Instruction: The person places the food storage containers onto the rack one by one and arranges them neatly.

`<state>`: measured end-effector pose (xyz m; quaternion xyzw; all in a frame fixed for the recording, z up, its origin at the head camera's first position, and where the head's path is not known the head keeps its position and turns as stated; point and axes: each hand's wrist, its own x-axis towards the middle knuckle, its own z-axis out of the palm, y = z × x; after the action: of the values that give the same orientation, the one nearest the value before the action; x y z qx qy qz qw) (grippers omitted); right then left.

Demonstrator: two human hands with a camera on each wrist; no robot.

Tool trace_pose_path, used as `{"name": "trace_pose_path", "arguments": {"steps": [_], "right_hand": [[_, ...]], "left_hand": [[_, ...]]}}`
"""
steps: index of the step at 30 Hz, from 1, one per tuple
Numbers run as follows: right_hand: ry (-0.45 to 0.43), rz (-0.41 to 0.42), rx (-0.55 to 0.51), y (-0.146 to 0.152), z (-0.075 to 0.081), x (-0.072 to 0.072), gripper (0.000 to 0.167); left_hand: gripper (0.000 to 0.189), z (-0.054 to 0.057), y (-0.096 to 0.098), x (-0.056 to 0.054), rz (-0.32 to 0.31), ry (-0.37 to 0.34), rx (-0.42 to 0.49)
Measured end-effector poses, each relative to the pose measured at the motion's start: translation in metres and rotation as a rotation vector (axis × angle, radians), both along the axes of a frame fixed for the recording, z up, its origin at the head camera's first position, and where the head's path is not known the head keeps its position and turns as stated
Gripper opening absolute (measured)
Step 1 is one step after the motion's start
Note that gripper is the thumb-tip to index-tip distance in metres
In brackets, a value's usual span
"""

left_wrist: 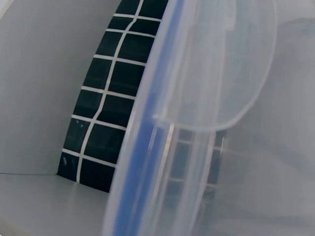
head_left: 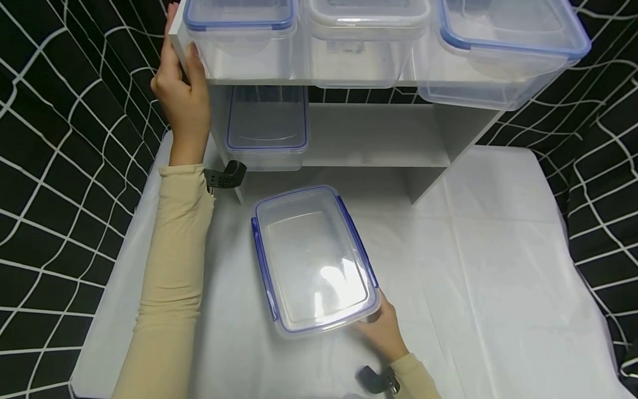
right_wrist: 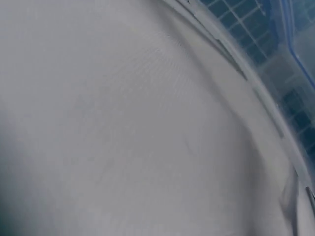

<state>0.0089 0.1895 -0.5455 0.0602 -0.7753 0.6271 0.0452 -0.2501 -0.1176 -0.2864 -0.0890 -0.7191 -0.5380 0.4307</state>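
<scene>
My left hand [head_left: 184, 94] holds the upper left edge of a white shelf unit [head_left: 376, 133], fingers along the outer side and thumb at the front. My right hand [head_left: 382, 330] grips the near right corner of a clear plastic food container [head_left: 314, 260] with a blue-edged lid; its fingers are partly hidden under it. This container is tilted over the white cloth, in front of the shelf. Neither hand shows in the wrist views. Close up in the left wrist view is a clear container with a blue edge [left_wrist: 140, 167].
On the top shelf stand a blue-lidded container [head_left: 239, 55], a white-lidded one [head_left: 366, 55] and a larger blue-lidded one [head_left: 503, 61] overhanging the front. Another blue-lidded container [head_left: 268, 124] sits on the lower shelf at left. White netting [head_left: 75, 166] over dark walls flanks the cloth-covered table [head_left: 498, 277].
</scene>
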Motion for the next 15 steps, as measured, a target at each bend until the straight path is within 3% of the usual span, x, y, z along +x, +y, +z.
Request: {"name": "trace_pose_path", "arguments": {"steps": [5,9,12,15], "right_hand": [[0.056,-0.017,-0.009,-0.003,0.009,0.001,0.082],[-0.058,-0.043,0.066,-0.009,0.018,-0.001,0.096],[-0.157,-0.008,0.085,-0.013,0.021,-0.003,0.102],[-0.192,0.032,0.089,-0.017,0.022,-0.003,0.102]], "left_hand": [[0.041,0.000,0.000,0.001,0.003,0.012,0.007],[0.041,0.000,0.000,0.001,0.024,0.004,0.000],[0.041,-0.001,0.000,0.001,0.029,-0.003,-0.004],[0.042,-0.001,0.001,0.000,0.022,-0.007,-0.010]]}}
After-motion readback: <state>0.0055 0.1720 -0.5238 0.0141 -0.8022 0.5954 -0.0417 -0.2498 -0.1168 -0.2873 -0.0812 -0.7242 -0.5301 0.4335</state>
